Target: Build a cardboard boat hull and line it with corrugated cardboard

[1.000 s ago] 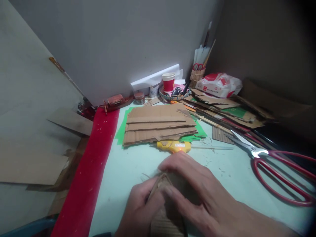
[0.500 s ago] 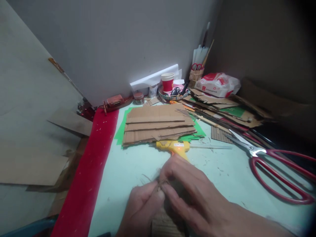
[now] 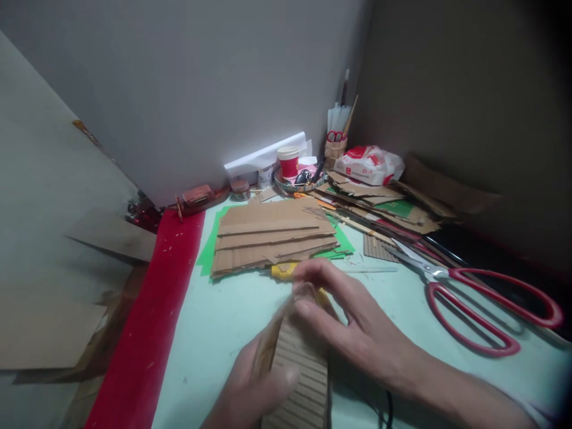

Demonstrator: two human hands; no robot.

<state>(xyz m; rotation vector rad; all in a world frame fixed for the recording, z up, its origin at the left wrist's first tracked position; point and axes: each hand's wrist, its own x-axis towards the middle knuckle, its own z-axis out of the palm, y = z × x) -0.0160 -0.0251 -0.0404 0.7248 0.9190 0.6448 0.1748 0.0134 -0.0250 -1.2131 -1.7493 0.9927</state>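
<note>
A narrow corrugated cardboard piece point(image 3: 304, 369) rises from the bottom edge towards the middle of the head view, its ridged face up. Its lower left side is in my left hand point(image 3: 257, 381), the thumb lying over the ridges and somewhat blurred. Near the far end, my right hand point(image 3: 353, 316) pinches the tip between thumb and fingers. Just beyond the right fingers lies a yellow glue gun point(image 3: 282, 271), partly hidden by them. Behind it, cardboard sheets point(image 3: 268, 229) are stacked on green paper point(image 3: 206, 247).
Large red-handled scissors point(image 3: 435, 274) lie at the right. Cardboard scraps point(image 3: 375, 190), a white and red packet point(image 3: 370, 165), a tray point(image 3: 297, 186) with a red cup point(image 3: 288, 162) and a scissors holder point(image 3: 335, 152) stand at the back. A red strip point(image 3: 152, 322) edges the left.
The ridged cardboard has come up into clearer view between my hands. My left hand has moved lower, away from my right hand's fingertips. The whole view has shifted slightly.
</note>
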